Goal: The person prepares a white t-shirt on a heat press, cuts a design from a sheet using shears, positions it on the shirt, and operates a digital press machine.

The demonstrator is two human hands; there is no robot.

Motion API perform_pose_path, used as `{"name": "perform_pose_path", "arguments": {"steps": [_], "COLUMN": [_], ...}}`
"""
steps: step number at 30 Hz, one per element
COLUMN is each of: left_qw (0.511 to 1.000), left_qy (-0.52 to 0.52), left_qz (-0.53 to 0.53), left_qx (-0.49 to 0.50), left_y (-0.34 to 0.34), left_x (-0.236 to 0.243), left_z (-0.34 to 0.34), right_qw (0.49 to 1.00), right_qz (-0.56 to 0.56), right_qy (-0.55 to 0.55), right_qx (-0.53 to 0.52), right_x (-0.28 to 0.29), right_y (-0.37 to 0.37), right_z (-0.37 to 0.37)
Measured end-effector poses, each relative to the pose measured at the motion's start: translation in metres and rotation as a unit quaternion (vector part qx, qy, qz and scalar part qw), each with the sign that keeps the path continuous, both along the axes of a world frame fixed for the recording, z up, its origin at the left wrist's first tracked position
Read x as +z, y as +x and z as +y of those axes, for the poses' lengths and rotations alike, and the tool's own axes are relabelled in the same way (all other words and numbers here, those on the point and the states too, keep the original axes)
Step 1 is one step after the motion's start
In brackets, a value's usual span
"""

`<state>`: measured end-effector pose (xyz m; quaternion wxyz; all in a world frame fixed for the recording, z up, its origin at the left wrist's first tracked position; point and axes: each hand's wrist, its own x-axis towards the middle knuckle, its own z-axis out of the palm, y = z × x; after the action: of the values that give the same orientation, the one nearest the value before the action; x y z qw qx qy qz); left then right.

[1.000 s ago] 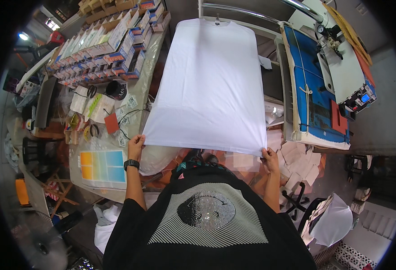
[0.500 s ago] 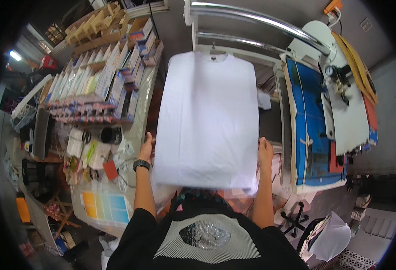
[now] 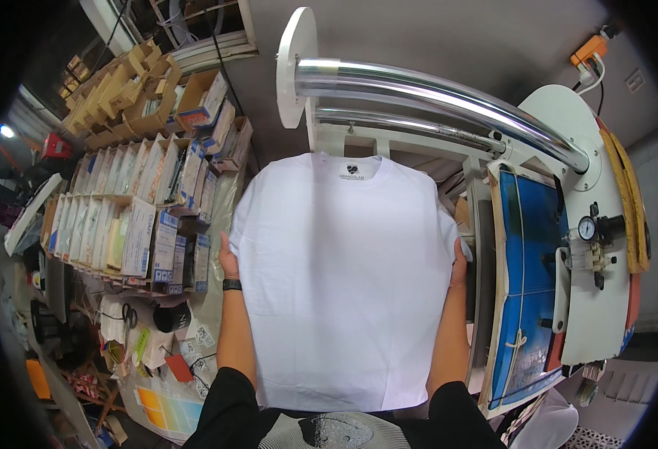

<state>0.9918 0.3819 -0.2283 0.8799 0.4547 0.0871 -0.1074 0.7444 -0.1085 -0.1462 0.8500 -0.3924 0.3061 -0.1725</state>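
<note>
A white short-sleeved T-shirt (image 3: 344,277), with a dark label inside its round collar, lies spread in front of me. My left hand (image 3: 228,253), with a dark watch at the wrist, is closed on its left side just below the sleeve. My right hand (image 3: 457,263) grips the opposite side at the right sleeve. The fingertips of both are partly hidden by the fabric. Behind the collar is a white press frame (image 3: 362,142).
Chrome rails (image 3: 433,93) cross above the shirt. A press with gauge (image 3: 588,229) and blue board (image 3: 522,299) stands at right. At left are stacked cardboard boxes (image 3: 134,224), a cluttered plastic-covered table (image 3: 210,307), scissors and a coloured printed sheet (image 3: 164,408).
My hands have moved from the shirt's bottom corners up its sides to near the sleeves. The view has shifted, bringing the collar lower and the rails nearer.
</note>
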Motion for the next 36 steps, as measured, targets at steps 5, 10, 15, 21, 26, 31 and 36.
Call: {"name": "perform_pose_path", "arguments": {"steps": [5,10,15,21,26,31,36], "left_qw": [0.992,0.991,0.975,0.981,0.973,0.926,0.817], "left_qy": [-0.065,0.095,0.157,0.050,0.081,0.290,0.528], "left_qz": [-0.023,0.062,0.005,0.100,0.105,0.140,-0.227], "left_qx": [0.102,0.077,0.159,0.160,0.191,0.196,0.057], "left_y": [0.039,0.056,0.050,0.056,0.049,0.013,-0.067], "left_x": [0.020,0.030,0.021,0.001,0.021,0.071,0.137], "left_z": [-0.002,0.009,0.002,0.028,0.009,-0.009,-0.080], "right_qw": [0.996,0.995,0.990,0.994,0.987,0.979,0.751], "right_qz": [-0.011,0.032,0.069,0.030,0.034,0.088,0.312], "right_qy": [-0.029,-0.045,-0.045,0.009,-0.072,-0.037,-0.578], "right_qx": [-0.089,-0.081,-0.112,-0.104,-0.140,-0.179,-0.070], "right_x": [-0.001,-0.028,-0.047,-0.041,-0.067,-0.037,0.050], "right_y": [0.012,0.015,0.013,0.017,0.012,-0.002,-0.028], "right_z": [-0.032,-0.050,-0.057,-0.053,-0.074,-0.036,0.080]}}
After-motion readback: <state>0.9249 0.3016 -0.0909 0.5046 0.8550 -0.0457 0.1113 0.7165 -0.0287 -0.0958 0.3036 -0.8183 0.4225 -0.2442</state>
